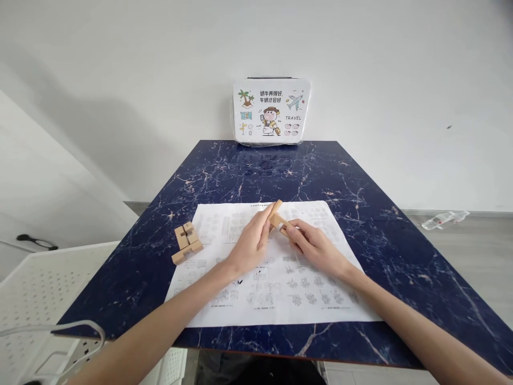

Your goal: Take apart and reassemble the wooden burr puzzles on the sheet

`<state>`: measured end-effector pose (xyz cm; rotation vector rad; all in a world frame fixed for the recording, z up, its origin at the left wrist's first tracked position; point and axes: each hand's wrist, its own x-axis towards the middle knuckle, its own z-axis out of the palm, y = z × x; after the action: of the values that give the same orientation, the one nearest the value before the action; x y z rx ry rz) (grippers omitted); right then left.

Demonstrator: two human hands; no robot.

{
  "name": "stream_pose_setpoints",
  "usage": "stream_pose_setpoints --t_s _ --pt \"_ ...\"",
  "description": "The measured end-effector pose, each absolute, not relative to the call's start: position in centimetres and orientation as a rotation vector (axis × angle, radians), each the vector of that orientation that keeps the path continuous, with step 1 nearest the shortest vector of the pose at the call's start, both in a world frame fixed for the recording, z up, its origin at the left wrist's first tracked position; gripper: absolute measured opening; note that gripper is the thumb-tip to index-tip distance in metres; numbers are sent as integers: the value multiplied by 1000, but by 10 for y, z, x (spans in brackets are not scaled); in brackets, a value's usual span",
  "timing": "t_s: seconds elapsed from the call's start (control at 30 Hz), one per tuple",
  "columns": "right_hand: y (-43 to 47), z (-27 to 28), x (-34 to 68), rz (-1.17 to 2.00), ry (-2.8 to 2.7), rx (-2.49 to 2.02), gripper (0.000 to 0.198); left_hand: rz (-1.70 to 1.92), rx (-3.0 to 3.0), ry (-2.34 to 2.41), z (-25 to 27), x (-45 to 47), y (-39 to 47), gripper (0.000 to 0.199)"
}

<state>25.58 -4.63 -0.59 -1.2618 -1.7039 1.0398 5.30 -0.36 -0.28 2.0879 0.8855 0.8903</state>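
Over the printed paper sheet [224,315], my left hand [254,235] is closed around a light wooden puzzle piece [276,207], whose end sticks out past the fingertips. My right hand [310,240] pinches a second notched wooden piece [284,220] that slants to meet the first. The two pieces touch or cross between my hands; my left fingers hide how they fit. To the left, several notched wooden pieces [186,240] lie close together, partly on the sheet's left edge. Small line drawings and text cover the sheet.
A blue marble-patterned table [264,176] stands against a white wall. At its far edge leans a white box with cartoon prints [271,112]. A perforated white surface [52,278] with a pale cable [94,326] is at left. Clear plastic packaging [444,218] lies on the floor at right.
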Motion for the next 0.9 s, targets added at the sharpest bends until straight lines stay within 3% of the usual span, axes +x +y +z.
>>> stream_pose_setpoints --t_s 0.2,0.67,0.9 --pt "-46 -11 255 1006 -1705 -1278 40 829 2134 820 -6 52 -5 59" --pt "-49 -11 249 1001 -1647 -1289 38 755 2384 1002 -2 53 -6 55" --pt "-50 -11 249 1033 -1619 -1292 40 956 2603 969 -15 54 -1 56"
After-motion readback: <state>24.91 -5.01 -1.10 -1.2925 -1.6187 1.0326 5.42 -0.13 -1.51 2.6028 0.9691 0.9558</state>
